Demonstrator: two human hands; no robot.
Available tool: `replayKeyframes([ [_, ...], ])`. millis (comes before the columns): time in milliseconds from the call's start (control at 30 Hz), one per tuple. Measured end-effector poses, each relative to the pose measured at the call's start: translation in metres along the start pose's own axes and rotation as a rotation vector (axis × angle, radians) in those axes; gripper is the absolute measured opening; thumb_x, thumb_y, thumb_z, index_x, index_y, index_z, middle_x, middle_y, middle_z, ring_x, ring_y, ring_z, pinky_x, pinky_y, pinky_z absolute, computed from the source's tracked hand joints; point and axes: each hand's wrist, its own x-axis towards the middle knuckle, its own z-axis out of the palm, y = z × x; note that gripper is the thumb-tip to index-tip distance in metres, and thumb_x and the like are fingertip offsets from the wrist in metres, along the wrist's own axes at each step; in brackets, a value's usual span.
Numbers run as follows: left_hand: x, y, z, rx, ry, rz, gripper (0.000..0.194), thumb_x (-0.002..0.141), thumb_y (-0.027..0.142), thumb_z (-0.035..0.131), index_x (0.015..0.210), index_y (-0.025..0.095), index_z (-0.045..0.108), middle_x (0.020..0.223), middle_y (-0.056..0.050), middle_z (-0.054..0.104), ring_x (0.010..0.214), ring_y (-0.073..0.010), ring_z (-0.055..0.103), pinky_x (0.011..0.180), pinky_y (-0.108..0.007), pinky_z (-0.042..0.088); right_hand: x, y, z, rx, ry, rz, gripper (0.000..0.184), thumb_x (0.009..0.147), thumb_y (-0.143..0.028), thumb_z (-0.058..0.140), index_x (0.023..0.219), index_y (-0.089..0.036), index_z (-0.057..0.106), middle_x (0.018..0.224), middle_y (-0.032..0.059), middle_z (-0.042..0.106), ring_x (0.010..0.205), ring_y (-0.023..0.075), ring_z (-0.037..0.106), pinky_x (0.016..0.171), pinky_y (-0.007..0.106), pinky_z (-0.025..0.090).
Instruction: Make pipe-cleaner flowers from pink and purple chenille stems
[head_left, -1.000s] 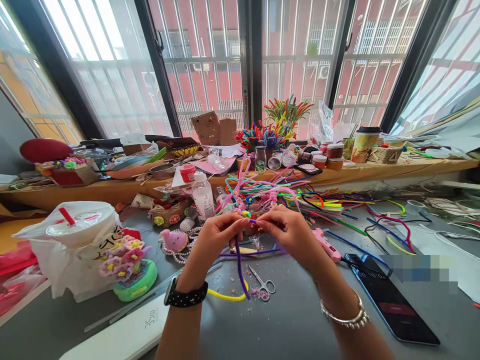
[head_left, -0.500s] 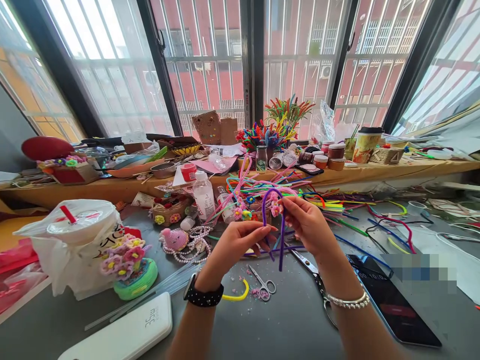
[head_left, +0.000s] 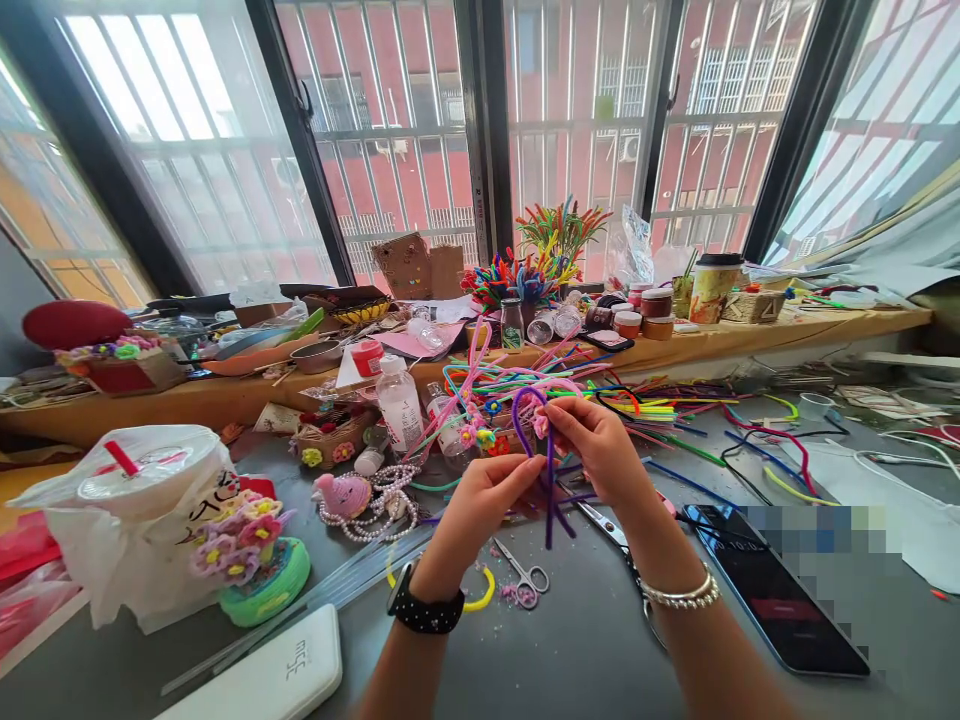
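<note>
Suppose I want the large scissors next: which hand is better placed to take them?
Probably the right hand: the large scissors lie beside its forearm, farther from the left hand. Both hands pinch the purple pipe cleaner, so the left hand would have to hold it alone.

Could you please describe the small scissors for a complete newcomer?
Before the barred windows is a grey table. On it, below the left hand, beside pink crumbs, lie the small scissors. They are all silver; the bigger pair to their right has a dark handle.

The left hand (head_left: 487,490) pinches just below the right hand (head_left: 600,440), both forearms (head_left: 409,665) angled inward.
</note>
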Motion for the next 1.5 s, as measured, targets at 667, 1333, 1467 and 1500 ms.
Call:
replayKeyframes([
  [667,0.006,-0.009,-0.005,0.140,-0.021,0.080,0.034,0.071,0.046,0.049,0.066,0.013,0.056,0.052,0.003,0.045,0.044,-0.0065,0.034,0.040,-0.018,0.027,-0.002,0.005,0.010,0.153,0.076,0.109,0.015,0.065,-0.031,0.063,0.070,-0.017,0.060,0.053,-0.0052,0.051,0.042,0.0046,0.041,0.038,0.015,0.034],
  [1333,-0.001,-0.003,0.008,-0.222,-0.200,-0.044,0.029,0.077,0.034,0.048,0.081,0.010,0.063,0.061,-0.006,0.066,0.055,-0.0151,0.062,0.061,-0.028,0.048,-0.001,0.006,0.011,0.812,-0.165,0.494,0.025,0.083,-0.029,0.039,0.078,-0.019,0.062,0.072,-0.0013,0.066,0.061,0.0061,0.061,0.054,0.011,0.049],
  [1467,-0.001,-0.002,0.007,-0.238,-0.168,-0.055,0.028,0.076,0.033,0.050,0.083,0.009,0.063,0.066,-0.008,0.068,0.057,-0.0161,0.063,0.060,-0.027,0.049,0.000,0.006,0.011,0.762,-0.120,0.500,0.028,0.085,-0.026,0.035,0.085,-0.016,0.061,0.076,0.0017,0.068,0.063,0.0085,0.063,0.053,0.014,0.050],
  [1500,-0.001,-0.002,0.006,-0.237,-0.166,-0.060,0.029,0.075,0.034,0.050,0.084,0.009,0.063,0.066,-0.008,0.068,0.057,-0.0164,0.063,0.060,-0.027,0.049,0.000,0.006,0.011,0.752,-0.104,0.486,0.027,0.085,-0.025,0.036,0.083,-0.016,0.062,0.078,0.0020,0.068,0.065,0.0088,0.063,0.054,0.014,0.051],
])
